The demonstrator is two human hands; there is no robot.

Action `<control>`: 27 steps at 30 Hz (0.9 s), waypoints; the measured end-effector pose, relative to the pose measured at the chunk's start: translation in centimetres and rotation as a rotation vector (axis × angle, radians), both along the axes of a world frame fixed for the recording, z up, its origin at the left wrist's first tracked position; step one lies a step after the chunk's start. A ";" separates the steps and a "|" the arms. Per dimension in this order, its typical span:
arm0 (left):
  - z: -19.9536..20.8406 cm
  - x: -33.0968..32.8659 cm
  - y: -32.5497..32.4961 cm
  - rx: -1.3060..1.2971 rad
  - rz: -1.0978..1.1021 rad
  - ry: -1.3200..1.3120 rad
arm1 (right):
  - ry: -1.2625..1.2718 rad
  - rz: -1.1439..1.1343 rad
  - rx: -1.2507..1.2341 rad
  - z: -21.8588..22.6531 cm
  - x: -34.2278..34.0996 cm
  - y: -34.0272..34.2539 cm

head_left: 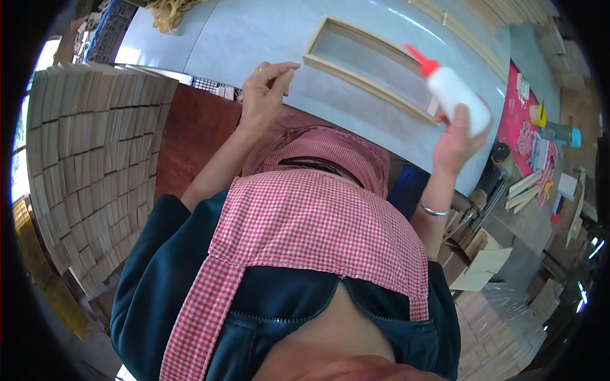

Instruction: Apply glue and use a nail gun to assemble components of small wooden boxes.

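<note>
My right hand (460,140) is wrapped round a white squeeze bottle (459,95) with a red nozzle. The bottle is tilted, its tip up and to the left, over the right part of a narrow rectangular wooden frame (365,87). That frame lies flat on the pale grey table (254,35). Close to the frame's left corner, my left hand (265,95) is closed in a pinch, thumb and forefinger together. Whether anything small is between those fingertips I cannot make out.
Stacked wooden strips (95,146) rise at my left. More long strips (470,44) lie at the table's far right. Tan bands (168,14) sit at the far left. Beyond the right edge are a pink surface (516,120), a blue-lidded container (562,134) and wood offcuts (480,257).
</note>
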State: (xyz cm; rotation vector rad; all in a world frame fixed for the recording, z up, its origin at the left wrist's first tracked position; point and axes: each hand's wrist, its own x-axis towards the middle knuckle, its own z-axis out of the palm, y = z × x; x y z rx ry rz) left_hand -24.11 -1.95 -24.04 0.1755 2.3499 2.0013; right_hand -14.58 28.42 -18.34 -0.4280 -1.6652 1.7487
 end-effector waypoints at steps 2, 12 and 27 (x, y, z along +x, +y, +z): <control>-0.3 -0.5 -1.6 -0.014 0.037 0.001 | -0.060 0.104 0.030 -0.3 -0.8 -3.0; -2.4 -5.4 -4.2 -0.255 0.229 0.187 | -0.151 0.277 0.292 -1.1 -4.4 -8.1; -4.1 -6.2 -4.9 -0.211 0.275 0.276 | -0.099 0.271 0.680 -1.2 -6.4 -8.2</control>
